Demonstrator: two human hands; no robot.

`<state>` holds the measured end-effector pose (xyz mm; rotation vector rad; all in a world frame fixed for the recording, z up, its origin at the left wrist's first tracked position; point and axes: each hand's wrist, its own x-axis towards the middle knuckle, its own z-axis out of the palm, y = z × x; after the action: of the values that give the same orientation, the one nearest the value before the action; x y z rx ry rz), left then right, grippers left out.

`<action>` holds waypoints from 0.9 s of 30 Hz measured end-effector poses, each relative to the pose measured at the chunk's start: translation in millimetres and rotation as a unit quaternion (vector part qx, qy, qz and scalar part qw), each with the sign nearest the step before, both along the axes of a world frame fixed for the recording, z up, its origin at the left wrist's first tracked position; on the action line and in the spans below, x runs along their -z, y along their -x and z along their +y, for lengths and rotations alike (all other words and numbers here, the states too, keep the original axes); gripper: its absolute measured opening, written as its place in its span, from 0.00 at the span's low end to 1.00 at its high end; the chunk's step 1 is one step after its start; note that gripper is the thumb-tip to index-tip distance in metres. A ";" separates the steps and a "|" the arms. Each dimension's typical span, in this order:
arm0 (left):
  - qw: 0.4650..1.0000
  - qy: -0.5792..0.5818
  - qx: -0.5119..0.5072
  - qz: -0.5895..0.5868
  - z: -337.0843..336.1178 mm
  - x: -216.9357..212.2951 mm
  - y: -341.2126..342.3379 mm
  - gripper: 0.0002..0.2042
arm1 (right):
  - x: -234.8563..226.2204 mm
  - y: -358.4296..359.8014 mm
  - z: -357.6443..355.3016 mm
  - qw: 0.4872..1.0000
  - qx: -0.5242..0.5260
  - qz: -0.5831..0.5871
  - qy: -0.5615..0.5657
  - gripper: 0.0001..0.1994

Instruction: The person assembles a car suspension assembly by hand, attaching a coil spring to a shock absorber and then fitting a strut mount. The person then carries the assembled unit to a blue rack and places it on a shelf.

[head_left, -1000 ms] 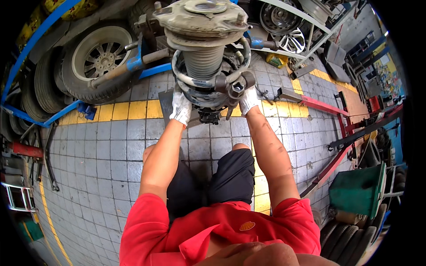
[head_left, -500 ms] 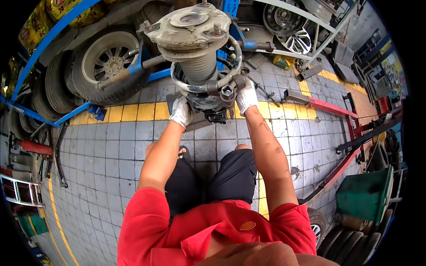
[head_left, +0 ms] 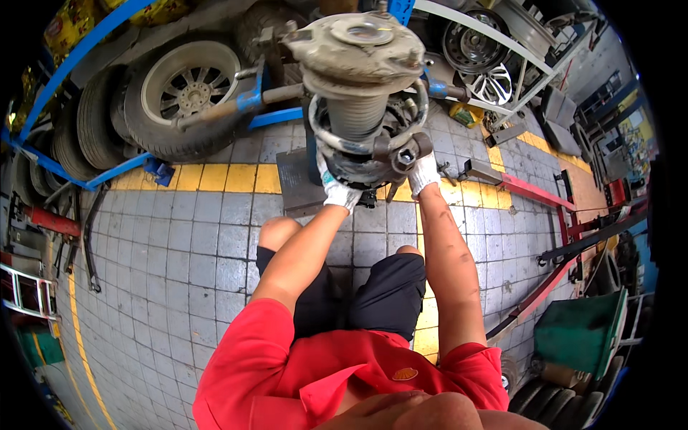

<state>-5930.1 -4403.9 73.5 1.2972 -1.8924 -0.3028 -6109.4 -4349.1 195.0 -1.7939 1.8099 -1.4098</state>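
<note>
Floor: grey square tiles (head_left: 186, 258) with dark joints
Markings: a wide yellow band (head_left: 226, 178) across the far side; a thin yellow line (head_left: 80, 344) down the left
Far left: a blue rack frame (head_left: 118, 172), dark tyres (head_left: 106, 118) and a spoked wheel (head_left: 193, 97) beside it
Far right: a pale metal rack (head_left: 491, 32), a dark steel wheel (head_left: 474, 41), a grey wall (head_left: 600, 54)
Near right: a green bin (head_left: 577, 330), above a row of tyres (head_left: 566, 407)
Light: pale sheen on the tiles

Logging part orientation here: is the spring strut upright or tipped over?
The strut is roughly upright: top plate facing up, ribbed boot below, left hand and right hand holding it lower down.
</note>
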 end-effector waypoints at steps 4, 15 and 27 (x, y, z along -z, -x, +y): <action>0.969 -0.077 0.107 0.210 17.2 12.2 16.3 0.31 | 9.9 16.9 14.9 0.992 0.022 -0.122 -0.034 0.13; 0.956 -0.152 0.170 0.187 5.1 17.4 -36.1 0.23 | -32.5 -49.4 26.2 0.975 0.046 -0.180 -0.122 0.27; 0.979 -0.092 0.163 0.081 -0.7 47.7 -34.8 0.30 | -6.2 -30.9 33.6 0.983 0.023 -0.120 -0.141 0.25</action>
<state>-5895.3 -4404.6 25.7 1.0379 -1.9674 -0.7468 -6078.5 -4315.4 201.3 -1.3891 1.8259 -1.2500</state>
